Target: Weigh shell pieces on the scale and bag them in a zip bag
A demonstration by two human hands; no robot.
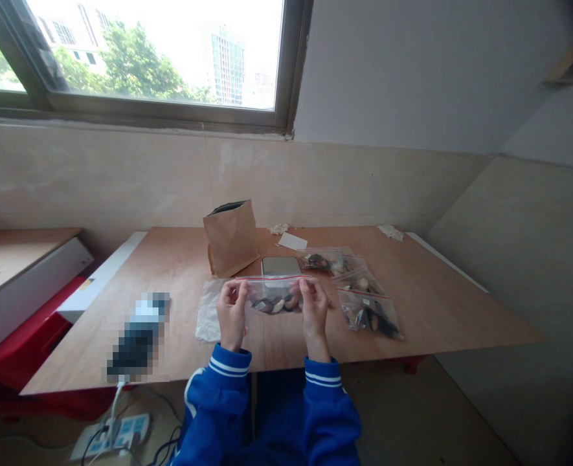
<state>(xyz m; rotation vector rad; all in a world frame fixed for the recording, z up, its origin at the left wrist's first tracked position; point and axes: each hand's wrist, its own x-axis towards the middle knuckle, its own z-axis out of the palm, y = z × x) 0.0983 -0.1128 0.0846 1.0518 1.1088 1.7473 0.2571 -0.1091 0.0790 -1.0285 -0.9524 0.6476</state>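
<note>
Between my two hands a clear zip bag (pixel 275 303) with a red seal line along its top is stretched out above the table. Dark and light brown pieces lie in its bottom; I cannot make out their kind. My left hand (pixel 232 312) pinches the bag's upper left corner, and my right hand (pixel 314 309) pinches the upper right corner. Just behind the bag lies a flat silver-grey device with a dark rim (pixel 281 265). A whitish plastic bag (pixel 209 314) rests flat beside my left hand. To the right, several similar filled zip bags (pixel 371 314) overlap.
A brown paper bag (pixel 231 236) stands open at the back. Near it are a white card (pixel 292 241) and crumpled white scraps (pixel 279 228). A pixelated dark object (pixel 138 336) with a white cable lies at left. Below is a power strip (pixel 114 435).
</note>
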